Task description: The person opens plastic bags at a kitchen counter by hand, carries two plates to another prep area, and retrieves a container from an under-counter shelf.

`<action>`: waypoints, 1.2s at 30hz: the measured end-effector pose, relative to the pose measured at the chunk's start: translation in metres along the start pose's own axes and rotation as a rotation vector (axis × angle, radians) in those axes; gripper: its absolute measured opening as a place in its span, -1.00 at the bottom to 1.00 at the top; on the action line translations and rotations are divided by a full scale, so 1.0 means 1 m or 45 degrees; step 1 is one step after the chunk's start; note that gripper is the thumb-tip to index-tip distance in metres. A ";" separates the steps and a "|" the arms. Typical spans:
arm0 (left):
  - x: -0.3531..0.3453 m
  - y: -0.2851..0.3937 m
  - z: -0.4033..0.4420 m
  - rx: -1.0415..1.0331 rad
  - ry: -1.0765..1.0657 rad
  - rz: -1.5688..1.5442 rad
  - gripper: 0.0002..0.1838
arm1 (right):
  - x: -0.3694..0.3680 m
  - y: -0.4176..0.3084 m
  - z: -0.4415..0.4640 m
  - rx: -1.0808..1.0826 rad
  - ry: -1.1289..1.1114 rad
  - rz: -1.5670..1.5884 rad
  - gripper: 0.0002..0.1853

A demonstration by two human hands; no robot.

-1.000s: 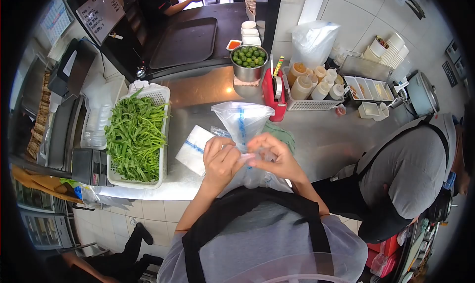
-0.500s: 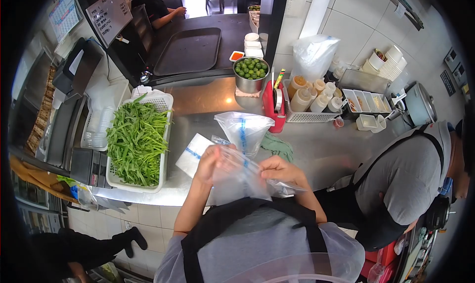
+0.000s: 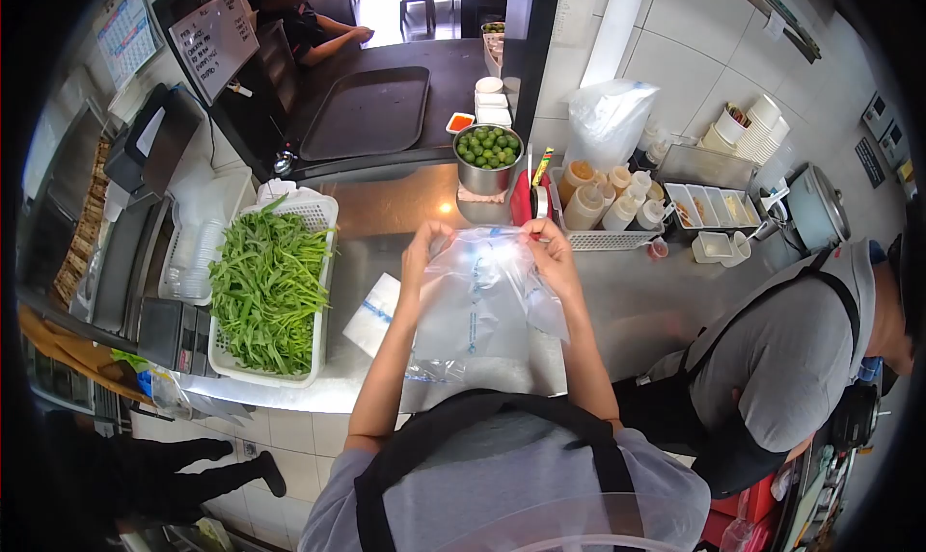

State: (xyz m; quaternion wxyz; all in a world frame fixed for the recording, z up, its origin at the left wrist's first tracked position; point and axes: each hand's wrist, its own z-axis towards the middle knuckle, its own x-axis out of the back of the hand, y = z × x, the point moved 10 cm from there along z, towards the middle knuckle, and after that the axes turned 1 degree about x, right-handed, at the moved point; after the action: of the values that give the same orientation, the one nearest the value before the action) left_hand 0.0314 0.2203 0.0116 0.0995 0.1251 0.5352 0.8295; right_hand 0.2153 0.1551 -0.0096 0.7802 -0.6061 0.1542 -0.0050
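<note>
A clear plastic bag with blue print is stretched between my two hands above the steel counter. My left hand pinches its upper left corner. At the upper right, my right hand grips the bag's edge, and a loose fold hangs below the fingers. Under the left forearm lies a white packet with a blue stripe, partly covered. Crumpled clear plastic shows near the bag's lower left. What lies behind the bag is blurred by its film.
A white basket of leafy greens stands left. Behind are a metal pot of green limes, a red holder and a basket of sauce bottles. A co-worker leans at the right; another person's legs show lower left.
My hands have moved forward and apart, spreading the bag that was bunched near my chest. The person at lower left has stepped right. The co-worker on the right has barely moved.
</note>
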 end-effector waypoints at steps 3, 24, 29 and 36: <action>-0.003 -0.045 -0.009 0.208 -0.040 0.040 -0.82 | -0.001 0.028 -0.001 0.046 -0.062 -0.109 -0.86; -0.054 -0.112 -0.065 0.264 -0.285 0.109 -0.24 | 0.037 0.159 -0.020 -0.036 0.032 -0.713 -0.75; -0.024 -0.061 -0.083 -0.085 -0.089 0.656 -0.31 | 0.048 0.099 -0.063 -0.420 0.112 -0.265 -0.74; -0.045 -0.047 -0.150 0.703 -0.616 -0.400 -0.47 | 0.026 0.030 -0.096 -0.303 0.119 -0.002 -0.74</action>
State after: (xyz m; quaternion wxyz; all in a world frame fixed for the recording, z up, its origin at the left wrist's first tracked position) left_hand 0.0288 0.0964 -0.0956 0.3109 0.2556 0.7119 0.5755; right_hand 0.2108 0.0673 -0.0652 0.6949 -0.6936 0.1893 -0.0156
